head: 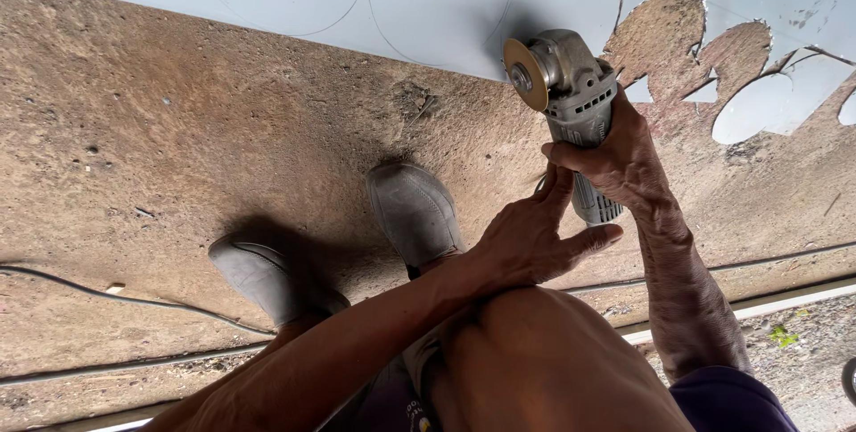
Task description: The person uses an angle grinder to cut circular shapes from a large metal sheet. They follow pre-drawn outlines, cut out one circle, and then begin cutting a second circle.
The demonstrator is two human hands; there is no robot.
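- Showing a downward view from the head camera: a person crouches on a rough brown concrete floor (pixel 178 129), both arms reaching forward over the bent knees.
- Right hand (pixel 615 160): fingers wrapped fully round the body of a grey handheld angle grinder (pixel 575 98), closed tight on its casing, with the thumb lying across the near side.
- Left hand (pixel 535 236): fingers extended and loosely spread, not closed on anything; the fingertips (pixel 562 184) reach up to the lower part of the grinder's body, just below the right hand. Whether they press on the casing or only rest beside it cannot be told.
- Angle grinder: held above the floor at upper centre-right, its thin round yellowish cutting disc (pixel 524 74) turned to face left and standing at the near edge of a pale blue-grey metal sheet (pixel 428 4).
- Metal sheet: lies flat on the floor along the top of the view; faint curved lines are scribed on its surface, and to the right it shows ragged rounded cut-outs (pixel 687 49) through which the floor appears.
- Two grey slip-on shoes (pixel 415 209) stand on the floor below the sheet, the left one (pixel 263 276) further back.
- A thin dark cable (pixel 107 289) runs across the floor at lower left.
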